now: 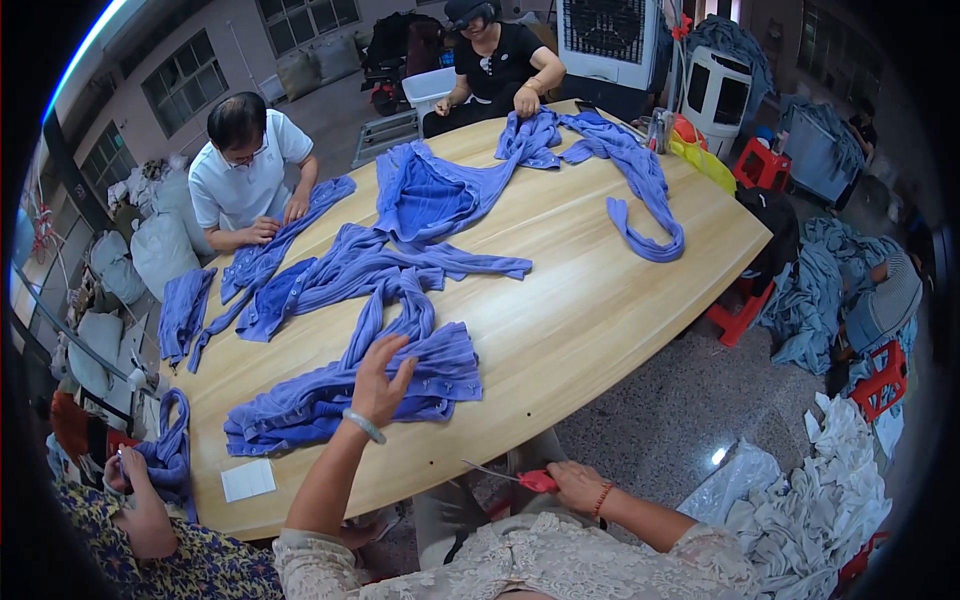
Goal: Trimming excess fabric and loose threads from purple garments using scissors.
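Observation:
My left hand (378, 382), a pale bangle at its wrist, is raised with fingers apart over a blue-violet buttoned garment (300, 405) on the near part of the table. Whether the fingertips touch the cloth I cannot tell. Closed round the red handle of a pair of scissors (537, 481), my right hand (580, 487) stays low at the table's near edge. The thin metal blades point left. Just beyond my left hand, a sleeve of the same cloth runs up to more blue garments (350, 262) heaped mid-table.
Around the wooden table (570, 320) sit a person in a white shirt (245, 180), one in black (490, 75) and one in a patterned top (160, 535), all handling blue cloth. A white paper (247, 480) lies near left. Red stools (740, 315) and cloth piles (800, 510) occupy the right floor.

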Demonstrator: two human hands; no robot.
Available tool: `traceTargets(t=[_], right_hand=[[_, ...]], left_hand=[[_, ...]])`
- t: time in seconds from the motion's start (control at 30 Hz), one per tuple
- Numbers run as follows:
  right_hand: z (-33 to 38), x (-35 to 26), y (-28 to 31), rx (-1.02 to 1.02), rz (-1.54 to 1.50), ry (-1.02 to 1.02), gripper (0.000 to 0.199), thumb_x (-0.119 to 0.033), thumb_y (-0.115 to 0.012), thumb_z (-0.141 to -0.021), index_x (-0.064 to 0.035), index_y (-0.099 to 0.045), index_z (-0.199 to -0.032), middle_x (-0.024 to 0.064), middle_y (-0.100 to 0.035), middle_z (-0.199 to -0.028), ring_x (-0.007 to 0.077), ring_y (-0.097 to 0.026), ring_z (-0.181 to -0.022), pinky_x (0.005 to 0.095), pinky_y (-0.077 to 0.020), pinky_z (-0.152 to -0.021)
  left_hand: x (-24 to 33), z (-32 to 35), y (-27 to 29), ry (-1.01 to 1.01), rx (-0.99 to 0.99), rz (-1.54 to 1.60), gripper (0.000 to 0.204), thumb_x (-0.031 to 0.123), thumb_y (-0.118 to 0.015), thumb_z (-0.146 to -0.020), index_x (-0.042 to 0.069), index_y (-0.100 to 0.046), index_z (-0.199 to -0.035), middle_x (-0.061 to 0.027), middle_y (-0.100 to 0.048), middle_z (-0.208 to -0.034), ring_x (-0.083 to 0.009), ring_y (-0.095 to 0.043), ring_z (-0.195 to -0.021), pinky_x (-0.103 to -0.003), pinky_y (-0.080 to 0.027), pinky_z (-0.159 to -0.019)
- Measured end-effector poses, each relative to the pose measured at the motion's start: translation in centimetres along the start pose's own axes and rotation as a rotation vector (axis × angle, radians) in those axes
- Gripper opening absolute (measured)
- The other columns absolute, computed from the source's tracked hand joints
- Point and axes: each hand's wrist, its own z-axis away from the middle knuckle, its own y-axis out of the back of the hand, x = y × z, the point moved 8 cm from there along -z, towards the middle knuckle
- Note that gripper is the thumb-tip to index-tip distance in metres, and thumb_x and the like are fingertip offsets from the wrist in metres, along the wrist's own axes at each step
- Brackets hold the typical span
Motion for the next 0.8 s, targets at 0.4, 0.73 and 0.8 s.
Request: traceTargets(t=[0.4, 0.73, 0.8], right_hand=[[2.4, 6.2, 0.2, -0.030, -0.140, -0.098, 0.025, -0.015, -0.065, -0.073, -0.0035, -0.059, -0.094, 0.0209, -0.064, -0.083, 0.0392, -0.063, -0.083, 0.0483, -0.0502, -0.075], [3.1, 9.7, -1.4, 0.152, -0.346, -0.269, 0.022, -0.024, -0.067, -0.075, -0.0052, -0.058, -0.084, 0.0228, -0.062, -0.083, 0.0447, -0.059, -0.081, 0.0521, -0.0466, -0.070], [3.4, 10.8, -2.6, 0.155, -0.352, -0.312, 0.023, -0.025, -0.066, -0.076, -0.0049, -0.059, -0.085, 0.0226, -0.062, -0.084, 0.0449, -0.059, -0.081, 0.0521, -0.0466, -0.070]], left_hand=[[-16.9, -25.7, -10.4, 0.712, -0.110, -0.436, 0.099, 0.063, -0.079, -0.061, 0.024, -0.041, -0.144, -0.0217, -0.043, -0.138, -0.0388, -0.040, -0.131, -0.050, -0.030, -0.110], [-19.8, -35.1, -9.2, 0.185, 0.301, -0.096, 0.018, 0.014, -0.068, -0.072, 0.001, -0.069, -0.085, -0.0141, -0.069, -0.080, -0.0249, -0.065, -0.073, -0.035, -0.052, -0.072], [-16.5, -36.8, -8.1, 0.179, 0.383, 0.233, 0.015, 0.012, -0.069, -0.074, 0.001, -0.068, -0.083, -0.0063, -0.067, -0.076, -0.0134, -0.060, -0.067, -0.028, -0.049, -0.065]])
